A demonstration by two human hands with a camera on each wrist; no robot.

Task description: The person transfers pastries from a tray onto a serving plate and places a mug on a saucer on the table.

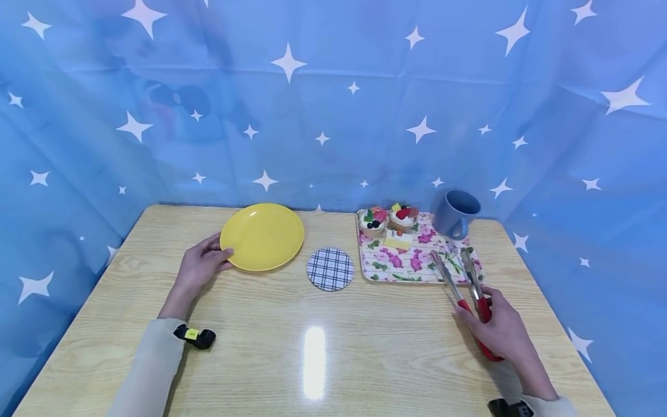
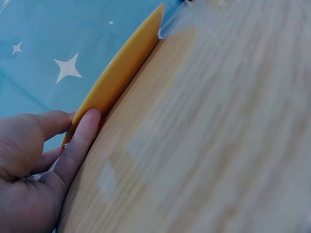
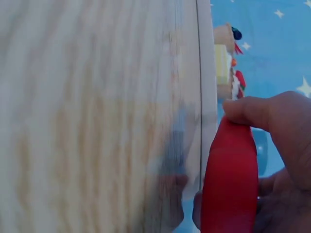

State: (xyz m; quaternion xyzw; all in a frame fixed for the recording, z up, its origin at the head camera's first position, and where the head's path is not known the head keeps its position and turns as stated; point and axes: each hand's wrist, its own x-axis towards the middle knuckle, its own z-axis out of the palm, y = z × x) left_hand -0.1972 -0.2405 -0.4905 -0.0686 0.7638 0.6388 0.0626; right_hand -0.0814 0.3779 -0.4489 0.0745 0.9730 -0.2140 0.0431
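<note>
My left hand (image 1: 200, 265) grips the near-left rim of a yellow plate (image 1: 262, 237), thumb and fingers on either side of the edge in the left wrist view. With my right hand (image 1: 499, 325) I hold red-handled metal tongs (image 1: 473, 278), their arms spread and tips over the right part of a floral tray (image 1: 383, 269). Nothing sits between the tong tips. On the tray's left side are two cream-topped cupcakes (image 1: 373, 222) with fruit and a yellow cake slice (image 1: 398, 240). In the right wrist view the red tong handle (image 3: 231, 179) hides part of the fingers.
A blue mug (image 1: 456, 214) stands at the tray's back right corner. Between plate and tray lies a round checked coaster (image 1: 330, 269). The wooden table (image 1: 250, 347) ends at a blue star-patterned curtain (image 1: 333, 116) behind and at both sides.
</note>
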